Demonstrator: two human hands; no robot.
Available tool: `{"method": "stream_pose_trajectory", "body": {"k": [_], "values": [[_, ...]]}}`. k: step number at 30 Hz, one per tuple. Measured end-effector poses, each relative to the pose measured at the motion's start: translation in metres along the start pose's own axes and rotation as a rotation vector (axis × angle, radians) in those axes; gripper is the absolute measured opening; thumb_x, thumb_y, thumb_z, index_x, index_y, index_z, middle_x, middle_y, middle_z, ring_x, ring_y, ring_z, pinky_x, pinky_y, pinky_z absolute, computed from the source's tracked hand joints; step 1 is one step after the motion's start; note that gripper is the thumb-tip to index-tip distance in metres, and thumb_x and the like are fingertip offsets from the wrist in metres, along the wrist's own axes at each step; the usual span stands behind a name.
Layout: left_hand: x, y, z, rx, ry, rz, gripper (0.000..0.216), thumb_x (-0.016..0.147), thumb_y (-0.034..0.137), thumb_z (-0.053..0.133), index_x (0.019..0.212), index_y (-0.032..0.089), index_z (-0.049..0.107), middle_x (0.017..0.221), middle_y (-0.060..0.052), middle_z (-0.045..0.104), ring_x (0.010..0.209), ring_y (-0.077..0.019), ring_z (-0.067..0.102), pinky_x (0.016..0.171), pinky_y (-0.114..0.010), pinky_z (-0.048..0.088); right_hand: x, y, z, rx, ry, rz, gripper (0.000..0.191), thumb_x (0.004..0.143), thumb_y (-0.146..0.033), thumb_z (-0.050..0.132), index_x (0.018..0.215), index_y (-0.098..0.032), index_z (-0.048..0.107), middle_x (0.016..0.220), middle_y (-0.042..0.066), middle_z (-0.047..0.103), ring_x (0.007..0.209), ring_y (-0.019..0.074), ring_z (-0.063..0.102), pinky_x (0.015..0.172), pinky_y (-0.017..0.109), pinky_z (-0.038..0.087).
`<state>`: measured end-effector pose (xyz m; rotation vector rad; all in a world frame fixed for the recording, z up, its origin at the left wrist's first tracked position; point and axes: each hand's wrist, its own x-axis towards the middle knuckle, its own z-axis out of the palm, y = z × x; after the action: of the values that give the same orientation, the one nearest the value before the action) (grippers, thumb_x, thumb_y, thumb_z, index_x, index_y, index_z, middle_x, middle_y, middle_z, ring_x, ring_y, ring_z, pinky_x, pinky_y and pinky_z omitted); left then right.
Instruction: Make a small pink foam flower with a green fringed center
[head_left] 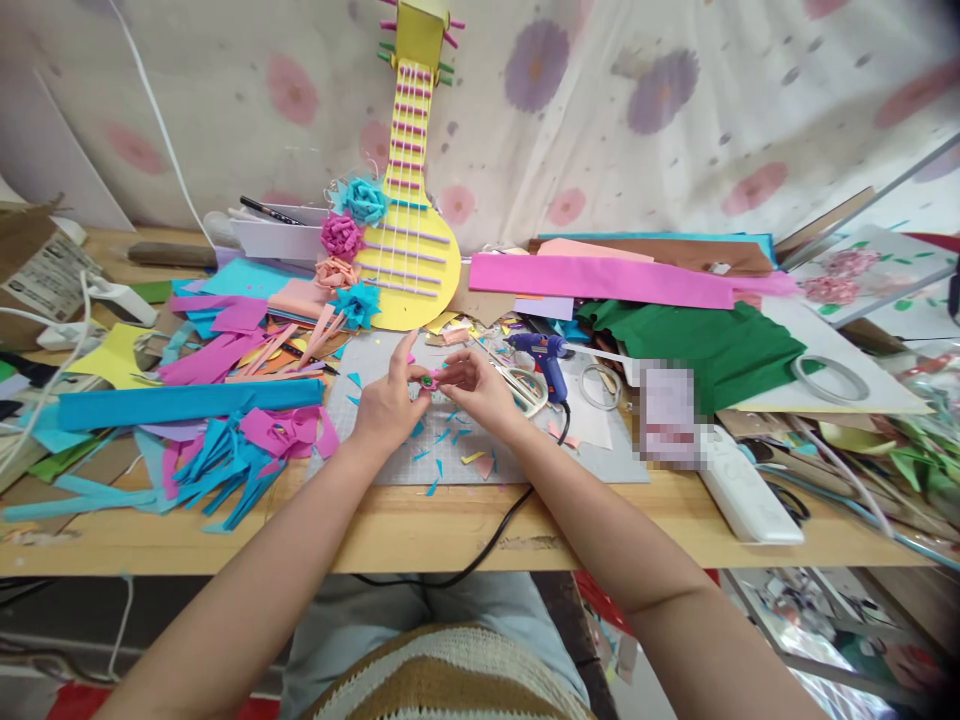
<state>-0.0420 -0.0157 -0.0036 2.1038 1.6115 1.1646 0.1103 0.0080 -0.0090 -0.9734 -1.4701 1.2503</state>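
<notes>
Both my hands meet over a grey cutting mat [600, 465] at the table's middle. Between them is a small rolled pink paper piece with a green centre [427, 381]. My left hand [388, 400] pinches it from the left, index finger raised. From the right, my right hand [480, 390] grips the same piece with curled fingers. Small blue and pink paper scraps [450, 440] lie on the mat under my hands.
A blue glue gun [544, 355] and scissors [521, 385] lie just right of my hands, the gun's black cord running off the front edge. A yellow paper guitar [409, 230] with paper flowers leans at the back. Coloured paper strips [210, 440] lie left, green sheet [697, 345] and tape roll [829, 380] right.
</notes>
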Motion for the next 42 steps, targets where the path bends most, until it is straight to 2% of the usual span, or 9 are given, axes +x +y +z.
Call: {"method": "stream_pose_trajectory", "body": {"k": [3,7,16,21,28,32,36,42], "values": [[-0.002,-0.004,0.001,-0.089,0.034,0.116,0.075,0.07,0.011,0.059,0.135,0.024,0.024,0.096,-0.001,0.069,0.085,-0.0161,0.066,0.067,-0.024,0.05,0.0,-0.005,-0.002,0.194,-0.026,0.078,0.033,0.061,-0.021,0.069,0.086,-0.022,0.047,0.079,-0.002,0.066,0.073,0.0123,0.063,0.074,0.03,0.049],[-0.001,-0.007,0.003,-0.249,0.068,0.238,0.074,0.07,0.014,0.06,0.135,0.022,0.024,0.092,-0.002,0.068,0.103,-0.017,0.059,0.07,-0.024,0.052,-0.001,-0.01,-0.005,0.422,-0.132,0.219,0.038,0.058,-0.021,0.074,0.089,-0.021,0.052,0.08,-0.002,0.066,0.074,0.0115,0.063,0.073,0.028,0.05],[0.001,-0.004,0.007,-0.44,0.027,0.142,0.067,0.071,0.013,0.06,0.13,0.02,0.031,0.087,-0.004,0.066,0.107,-0.0169,0.055,0.074,-0.025,0.05,0.001,-0.008,-0.006,0.524,-0.122,0.355,0.036,0.052,-0.018,0.08,0.079,-0.018,0.055,0.071,-0.003,0.066,0.065,0.0083,0.062,0.066,0.022,0.05],[0.001,-0.003,0.007,-0.49,0.015,0.107,0.071,0.067,0.013,0.063,0.13,0.023,0.031,0.107,-0.007,0.06,0.105,-0.0163,0.055,0.071,-0.023,0.05,0.0,-0.008,-0.004,0.519,-0.087,0.322,0.038,0.051,-0.019,0.081,0.078,-0.018,0.054,0.067,-0.003,0.066,0.063,0.0089,0.062,0.065,0.023,0.05],[0.004,-0.005,0.012,-0.693,0.009,-0.041,0.067,0.064,0.018,0.068,0.123,0.023,0.037,0.085,0.0,0.058,0.078,-0.0115,0.059,0.063,-0.022,0.05,0.001,-0.007,-0.002,0.494,-0.007,0.283,0.04,0.047,-0.019,0.081,0.076,-0.018,0.052,0.067,-0.005,0.063,0.062,0.0085,0.06,0.066,0.024,0.048],[0.008,-0.003,0.007,-0.865,-0.021,-0.214,0.066,0.058,0.019,0.071,0.116,0.021,0.04,0.079,0.001,0.058,0.074,-0.012,0.059,0.059,-0.022,0.05,0.002,-0.007,-0.005,0.472,-0.003,0.275,0.041,0.048,-0.02,0.08,0.077,-0.019,0.052,0.068,-0.004,0.063,0.063,0.0093,0.06,0.064,0.024,0.048],[0.011,0.001,0.001,-1.043,-0.061,-0.392,0.053,0.06,0.023,0.069,0.107,0.018,0.045,0.077,0.001,0.059,0.071,-0.0132,0.059,0.06,-0.029,0.054,0.002,-0.007,-0.005,0.475,0.004,0.264,0.04,0.047,-0.017,0.079,0.076,-0.019,0.051,0.069,-0.004,0.064,0.065,0.0097,0.061,0.065,0.024,0.048],[0.012,0.004,0.0,-1.027,-0.036,-0.467,0.051,0.056,0.023,0.071,0.101,0.017,0.048,0.077,0.0,0.061,0.068,-0.0145,0.061,0.056,-0.029,0.053,0.003,-0.005,-0.005,0.462,-0.013,0.25,0.038,0.05,-0.013,0.075,0.077,-0.02,0.05,0.069,-0.005,0.062,0.064,0.0085,0.059,0.066,0.024,0.047]]}}
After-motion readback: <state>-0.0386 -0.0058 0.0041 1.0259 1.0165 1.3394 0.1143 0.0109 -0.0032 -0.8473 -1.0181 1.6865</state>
